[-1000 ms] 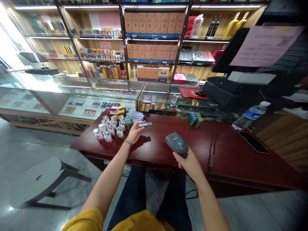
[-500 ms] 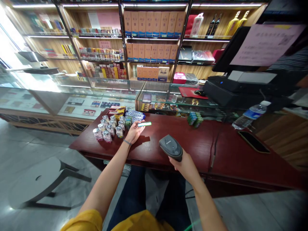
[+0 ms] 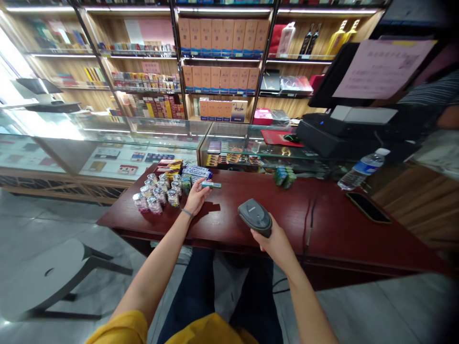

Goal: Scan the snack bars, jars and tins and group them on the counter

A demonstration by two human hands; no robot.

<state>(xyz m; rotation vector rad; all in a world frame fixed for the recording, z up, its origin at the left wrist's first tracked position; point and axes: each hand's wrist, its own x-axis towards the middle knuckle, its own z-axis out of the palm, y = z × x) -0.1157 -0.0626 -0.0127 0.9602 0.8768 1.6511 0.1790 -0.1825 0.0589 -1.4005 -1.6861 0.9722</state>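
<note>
My left hand (image 3: 197,197) pinches a slim green-and-white pack (image 3: 211,184) above the dark red table (image 3: 229,224). My right hand (image 3: 276,241) is wrapped round the handle of a grey barcode scanner (image 3: 255,216), whose head points toward the left hand. Left of my left hand stand several small jars (image 3: 155,204) with silvery lids. Just behind that hand are blue-and-white packs (image 3: 196,172), small green packs (image 3: 186,182) and brown-and-yellow boxes (image 3: 169,167). Another cluster of green packs (image 3: 284,177) sits apart, beyond the scanner.
A water bottle (image 3: 363,169) and a phone (image 3: 367,207) lie on the right. Glass display cases (image 3: 143,138) run behind the table, with a monitor (image 3: 333,76) at right. A grey stool (image 3: 46,277) stands at lower left. Part of another person's striped sleeve (image 3: 432,91) shows at far right.
The bright glow on the slim pack is gone, and its green-and-white face shows. The whole view has shifted slightly; both hands keep their grips.
</note>
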